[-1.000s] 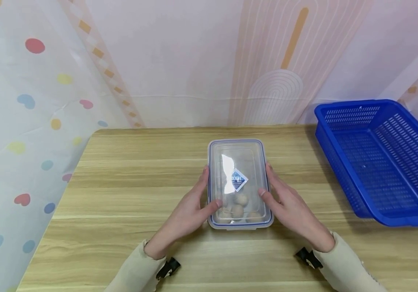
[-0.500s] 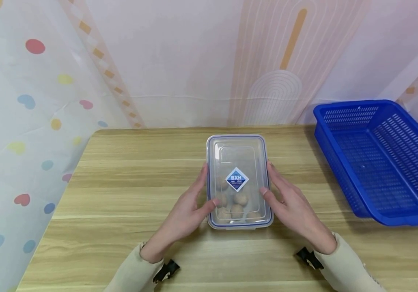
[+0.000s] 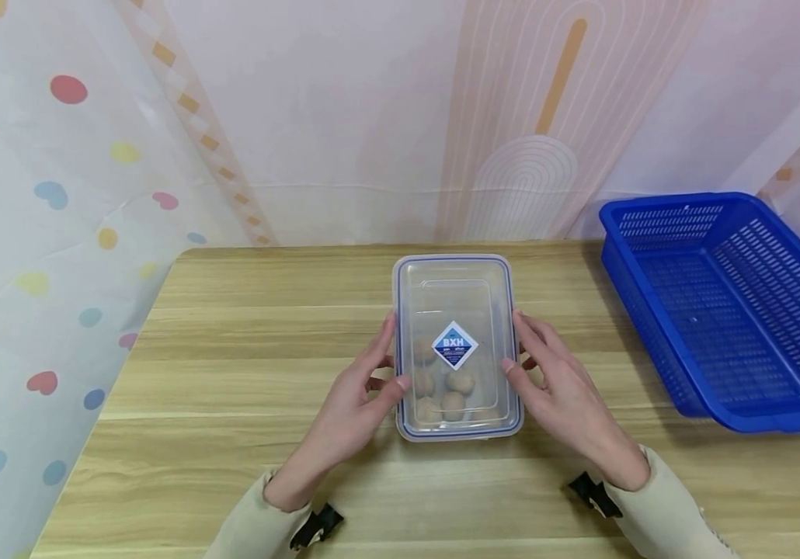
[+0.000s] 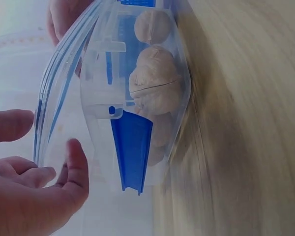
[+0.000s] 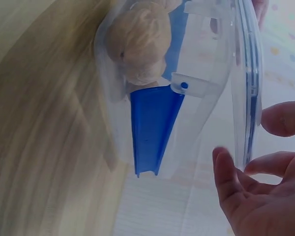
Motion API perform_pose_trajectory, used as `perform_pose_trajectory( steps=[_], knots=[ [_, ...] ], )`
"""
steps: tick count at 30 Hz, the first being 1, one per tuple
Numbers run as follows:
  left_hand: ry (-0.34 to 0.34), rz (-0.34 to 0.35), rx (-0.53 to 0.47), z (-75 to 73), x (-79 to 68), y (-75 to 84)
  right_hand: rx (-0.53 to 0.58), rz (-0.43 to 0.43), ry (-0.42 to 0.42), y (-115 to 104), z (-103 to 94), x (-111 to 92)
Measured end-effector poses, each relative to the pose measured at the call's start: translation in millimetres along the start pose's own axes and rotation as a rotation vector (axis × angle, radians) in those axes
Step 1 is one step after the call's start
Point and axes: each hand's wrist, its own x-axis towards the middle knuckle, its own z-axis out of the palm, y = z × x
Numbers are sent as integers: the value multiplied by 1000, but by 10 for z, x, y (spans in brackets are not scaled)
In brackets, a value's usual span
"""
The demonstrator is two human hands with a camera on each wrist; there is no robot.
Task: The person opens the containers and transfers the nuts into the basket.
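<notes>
A clear lid (image 3: 453,299) with a blue seal and a BXH sticker (image 3: 454,345) lies over a clear plastic food box (image 4: 101,93). My left hand (image 3: 351,407) pinches the lid's left edge, thumb on top; my right hand (image 3: 564,396) grips the opposite edge likewise. From the right wrist view, a gap shows between the lid and the box (image 5: 201,103), which stands on the table. Several walnuts (image 4: 155,81) sit inside, mostly toward the near end. Blue side latches (image 4: 132,152) hang down, unfastened. Fingertips below the lid are partly hidden from the head view.
A blue perforated plastic basket (image 3: 666,341) stands at the right of the wooden table (image 3: 253,334). A patterned cloth backdrop (image 3: 344,116) rises behind the table and at its left side.
Both hands have raised the lid, which now looks larger and has come slightly apart from the box. The glare on it has gone, so the sticker reads clearly. The basket has stayed put.
</notes>
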Motion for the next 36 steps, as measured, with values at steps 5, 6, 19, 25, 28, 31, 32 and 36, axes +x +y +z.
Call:
perform_pose_trajectory(
  steps=[5,6,19,25,28,31,32,36],
  knots=[
    [26,-12,-69,-40,-20,30,22,-40,16,-28,-5,12],
    [30,-12,-83,-52,-23,33,26,-48,19,-38,-4,15],
    [54,-101,-120,-257,-99,85,67,-55,19,-215,45,55],
    [69,-116,-152,-354,-142,87,123,-50,15,-287,88,71],
    [77,-118,-154,-404,-167,76,164,-33,2,-325,115,79],
    [82,-126,-149,-464,-192,64,203,-27,-6,-358,149,87],
    [85,-129,-146,-486,-200,58,216,-23,-12,-369,159,91],
    [89,-139,-144,-567,-230,47,257,-12,-39,-414,190,111]
  ],
)
